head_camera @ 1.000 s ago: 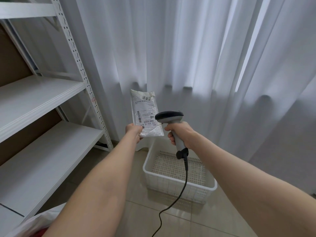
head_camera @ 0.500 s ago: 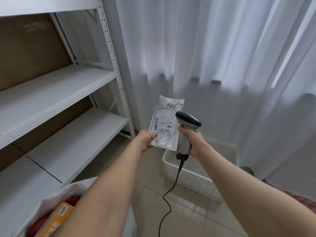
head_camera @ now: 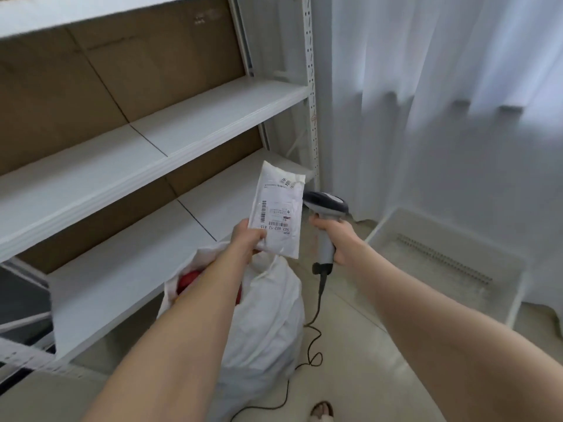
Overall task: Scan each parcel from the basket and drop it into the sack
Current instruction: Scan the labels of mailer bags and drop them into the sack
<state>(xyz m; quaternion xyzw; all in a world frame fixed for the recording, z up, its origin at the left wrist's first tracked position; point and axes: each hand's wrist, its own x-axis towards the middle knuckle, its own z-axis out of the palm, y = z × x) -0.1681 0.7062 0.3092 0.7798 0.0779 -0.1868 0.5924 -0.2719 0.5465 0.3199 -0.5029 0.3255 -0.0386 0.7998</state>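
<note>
Though inverted, parcel (head_camera: 278, 208): 502 602-12 815

The small print on the parcel (head_camera: 278, 208) is too tiny to read. The left hand (head_camera: 246, 239) covers its low corner. The parcel hides the front of the scanner (head_camera: 327, 204). A red thing (head_camera: 188, 278) sits in the sack (head_camera: 268, 318), half behind the left arm (head_camera: 182, 330). At 6 o'clock, a foot (head_camera: 321, 412) is cut off by the edge.

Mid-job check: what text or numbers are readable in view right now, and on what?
"502 602-12 815": on the label of the parcel held in the left hand.
Smaller label print, barcodes and the stamp near the parcel's top corner: too blurred to read.
Red mark on the shelf upright: too small to read.
</note>
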